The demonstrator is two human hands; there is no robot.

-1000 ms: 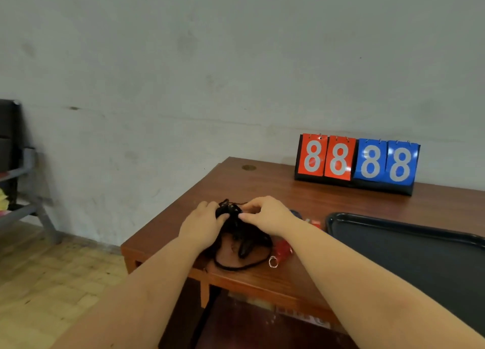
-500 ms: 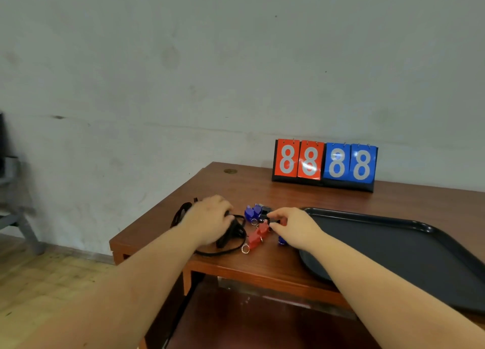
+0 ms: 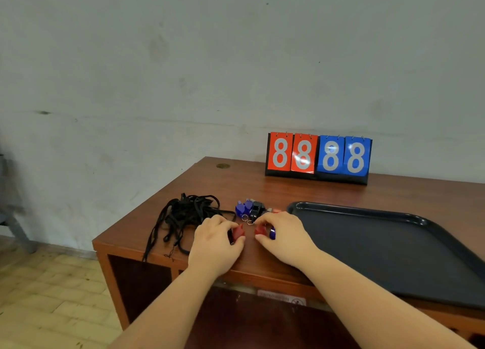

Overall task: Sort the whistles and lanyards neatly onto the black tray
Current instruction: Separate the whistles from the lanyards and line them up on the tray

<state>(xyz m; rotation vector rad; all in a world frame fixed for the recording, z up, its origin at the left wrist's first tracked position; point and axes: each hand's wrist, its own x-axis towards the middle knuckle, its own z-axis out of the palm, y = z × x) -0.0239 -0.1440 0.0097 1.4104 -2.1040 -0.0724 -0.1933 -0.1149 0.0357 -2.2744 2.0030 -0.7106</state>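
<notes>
Our left hand (image 3: 214, 241) pinches a red whistle (image 3: 238, 231); our right hand (image 3: 284, 234) grips another red whistle (image 3: 260, 229) and a blue one (image 3: 272, 233). Tangled black lanyards (image 3: 187, 214) lie left, more whistles (image 3: 250, 209) just beyond, the black tray (image 3: 393, 246) right, scoreboard (image 3: 318, 156) behind.

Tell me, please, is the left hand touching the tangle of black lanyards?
Apart. The head view shows the left hand gripping a red whistle, with bare tabletop between its knuckles and the lanyards lying further left.
</notes>
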